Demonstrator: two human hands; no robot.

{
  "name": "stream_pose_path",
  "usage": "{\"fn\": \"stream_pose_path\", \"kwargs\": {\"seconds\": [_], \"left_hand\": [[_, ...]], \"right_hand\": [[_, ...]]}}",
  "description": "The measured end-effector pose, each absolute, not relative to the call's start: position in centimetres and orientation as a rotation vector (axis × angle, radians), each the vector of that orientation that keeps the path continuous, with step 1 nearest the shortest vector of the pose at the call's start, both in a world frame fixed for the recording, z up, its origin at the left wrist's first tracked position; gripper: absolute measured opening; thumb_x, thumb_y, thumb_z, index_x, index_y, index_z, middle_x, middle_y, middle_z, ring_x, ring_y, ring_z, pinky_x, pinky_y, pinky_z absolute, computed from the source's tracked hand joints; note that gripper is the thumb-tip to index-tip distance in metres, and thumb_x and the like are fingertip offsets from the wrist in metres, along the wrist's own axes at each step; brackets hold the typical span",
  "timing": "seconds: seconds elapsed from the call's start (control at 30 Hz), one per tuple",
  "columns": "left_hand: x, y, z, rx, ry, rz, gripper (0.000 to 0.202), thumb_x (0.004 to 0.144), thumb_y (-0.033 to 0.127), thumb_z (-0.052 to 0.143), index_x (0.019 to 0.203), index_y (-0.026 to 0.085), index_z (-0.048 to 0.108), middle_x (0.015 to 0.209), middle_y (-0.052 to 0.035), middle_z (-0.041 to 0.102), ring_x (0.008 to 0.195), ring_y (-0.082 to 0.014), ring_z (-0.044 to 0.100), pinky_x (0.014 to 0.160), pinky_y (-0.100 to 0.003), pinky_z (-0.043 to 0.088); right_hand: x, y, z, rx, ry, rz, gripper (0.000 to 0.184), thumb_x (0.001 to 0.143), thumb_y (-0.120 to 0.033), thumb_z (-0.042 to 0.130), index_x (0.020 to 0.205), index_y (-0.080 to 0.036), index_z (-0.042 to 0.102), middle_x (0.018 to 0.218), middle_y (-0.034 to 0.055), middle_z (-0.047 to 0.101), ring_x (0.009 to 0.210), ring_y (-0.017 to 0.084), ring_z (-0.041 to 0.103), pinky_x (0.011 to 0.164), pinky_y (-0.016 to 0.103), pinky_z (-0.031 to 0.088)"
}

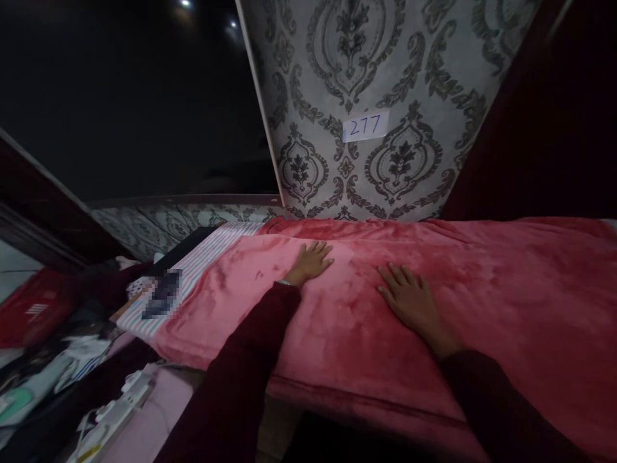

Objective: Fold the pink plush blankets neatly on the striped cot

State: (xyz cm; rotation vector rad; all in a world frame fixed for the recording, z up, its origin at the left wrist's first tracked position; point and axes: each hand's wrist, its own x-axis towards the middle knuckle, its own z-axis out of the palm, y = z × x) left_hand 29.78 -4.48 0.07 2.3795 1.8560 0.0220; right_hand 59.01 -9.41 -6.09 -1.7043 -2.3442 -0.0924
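1. Looks mostly spread, judging by the blanket, broad and fairly level under and between the left hand and the right hand.
2. Seems unfinished beyond the fingertips: bunched into folds along the far side, past both hands.
3. Shows shallow ripples to the left of the left hand and soft creases to the right of the right hand; cannot always tell creases from shading in the pile.
4. Lies directly beneath both hands, apparently touching both palms; reaches well out past the right hand to the edge of view.
5. Drops over a near edge, well apart from both hands, close below the forearms.
6. Ends well left of the left hand, giving way to a striped sheet.
7. Resting palm down on top with both hands, fingers fanned somewhat apart, well separated from each other, pinching and holding nothing.
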Motion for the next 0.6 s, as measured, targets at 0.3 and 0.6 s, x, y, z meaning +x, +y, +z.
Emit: {"fn": "stream_pose_path", "kwargs": {"seconds": [0.3,0.6], "left_hand": [[15.2,-8.7,1.9,2.204,2.474,-0.011,0.057,0.106,0.042,0.038,0.16,0.023,0.042,0.173,-0.0112,0.029,0.161,-0.0318,0.02,0.128,-0.062,0.009],[7.9,-10.8,2.9,1.373,2.804,0.291,0.052,0.103,0.044,0.039,0.135,0.011,0.063,0.139,-0.0243,0.065,0.134,-0.0389,0.058,0.11,-0.054,0.043]], "right_hand": [[59.4,-9.3,-6.8,-1.621,-2.33,-0.163,0.064,0.103,-0.052,0.026,0.158,-0.028,0.049,0.164,0.0099,0.045,0.148,0.038,0.043,0.116,0.064,0.036],[59.7,-9.2,-7.8,-1.561,-2.326,-0.321,0.065,0.103,-0.048,0.022,0.156,-0.023,0.051,0.161,0.0123,0.048,0.144,0.039,0.047,0.111,0.063,0.041]]}}
